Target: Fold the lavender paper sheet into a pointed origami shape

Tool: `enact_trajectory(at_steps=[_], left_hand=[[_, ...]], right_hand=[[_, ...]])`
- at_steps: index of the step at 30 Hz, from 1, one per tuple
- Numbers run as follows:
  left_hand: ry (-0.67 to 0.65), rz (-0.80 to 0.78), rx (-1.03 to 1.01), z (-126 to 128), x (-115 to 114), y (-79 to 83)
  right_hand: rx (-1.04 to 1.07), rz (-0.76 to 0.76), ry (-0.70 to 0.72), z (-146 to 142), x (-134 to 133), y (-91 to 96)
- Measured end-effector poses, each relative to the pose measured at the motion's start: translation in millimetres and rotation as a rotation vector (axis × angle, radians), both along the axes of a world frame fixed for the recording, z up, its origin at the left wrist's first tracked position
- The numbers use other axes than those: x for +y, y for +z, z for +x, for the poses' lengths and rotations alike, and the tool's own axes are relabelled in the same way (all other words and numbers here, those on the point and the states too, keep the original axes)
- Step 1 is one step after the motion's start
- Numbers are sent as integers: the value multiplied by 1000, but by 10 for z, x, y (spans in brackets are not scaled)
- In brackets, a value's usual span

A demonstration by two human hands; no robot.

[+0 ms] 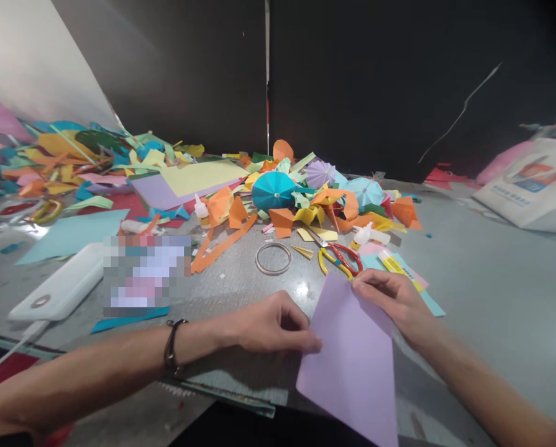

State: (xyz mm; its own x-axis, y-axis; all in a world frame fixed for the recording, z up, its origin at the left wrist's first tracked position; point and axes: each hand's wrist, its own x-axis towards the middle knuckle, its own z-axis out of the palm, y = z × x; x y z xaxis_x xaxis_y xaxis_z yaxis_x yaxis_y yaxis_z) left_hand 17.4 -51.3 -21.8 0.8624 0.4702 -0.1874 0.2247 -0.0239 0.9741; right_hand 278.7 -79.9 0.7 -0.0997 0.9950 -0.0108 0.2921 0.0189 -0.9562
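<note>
A sheet of purple paper (352,366) is held up between my two hands, tilted over the table's front edge. My left hand (278,323) pinches its left edge between thumb and curled fingers. The top right corner is gripped by my right hand (394,298), thumb in front. Just beyond the sheet lie scissors (345,257) with red and yellow handles. A roll of narrow tape (273,258) and a small gold cone (302,252) rest to their left. Near my right hand is a yellow glue stick (399,268) on light blue paper strips.
Coloured paper scraps (58,161) pile up along the back and left. Folded paper pinwheel shapes (274,191) sit mid-table. A white power bank (61,285) with a cable and a blurred-out rectangular object (147,273) lie left. A white bag (529,180) stands far right.
</note>
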Motion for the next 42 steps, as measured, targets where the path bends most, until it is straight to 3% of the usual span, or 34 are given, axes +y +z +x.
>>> enact_trajectory(at_steps=[25,37,42], left_hand=[[-24,29,-60,-8,3,-4],[10,50,-100,-19,26,-86],[28,35,-124,-14,28,-51]], right_hand=[[63,29,-79,86,62,-52],[152,13,-167,103,94,11],[142,-21,-221,135,112,22]])
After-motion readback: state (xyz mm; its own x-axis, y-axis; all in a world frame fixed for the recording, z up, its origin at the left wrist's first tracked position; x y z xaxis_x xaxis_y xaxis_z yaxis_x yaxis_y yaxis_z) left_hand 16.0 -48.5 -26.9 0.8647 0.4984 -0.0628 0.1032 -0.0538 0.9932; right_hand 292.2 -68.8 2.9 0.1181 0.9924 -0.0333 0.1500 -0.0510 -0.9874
